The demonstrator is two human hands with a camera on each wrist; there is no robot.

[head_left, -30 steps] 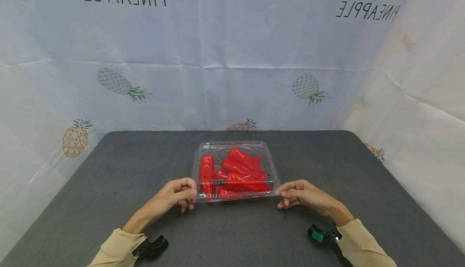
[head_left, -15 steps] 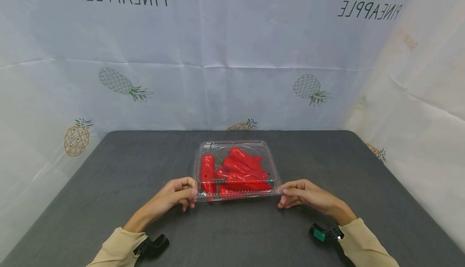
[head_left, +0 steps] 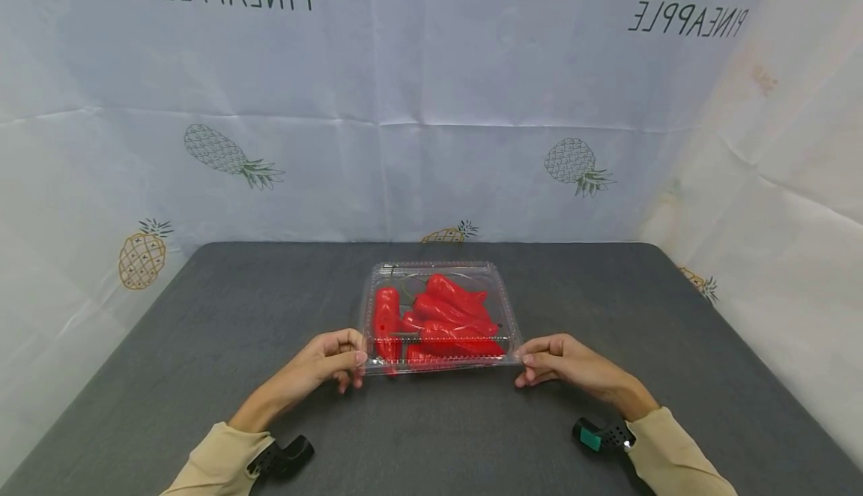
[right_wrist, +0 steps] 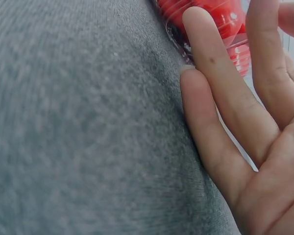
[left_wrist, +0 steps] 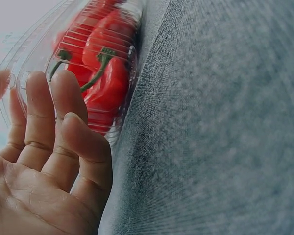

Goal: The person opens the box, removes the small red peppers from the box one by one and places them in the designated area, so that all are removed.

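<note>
A white cloth [head_left: 431, 54] printed with pineapples fills the upper frame. Below it spreads the dark grey desk [head_left: 438, 436]. The clear plastic box [head_left: 458, 366] is at the centre of the frame; whether its near edge touches the desk, I cannot tell. Its thin walls look light, bendy and slick, likely to buckle or crack under a hard squeeze, so the firmer rim at both near corners, or the base, seems the best hold. The left hand [head_left: 330, 357] pinches the near left corner between thumb and forefinger; the right hand [head_left: 556, 361] pinches the near right corner likewise. The other fingers of both are loosely bent. Inside lie red peppers [head_left: 455, 316], probably firm, smooth and apt to slide if tilted. Smallest are their green stems [left_wrist: 100, 68].
</note>
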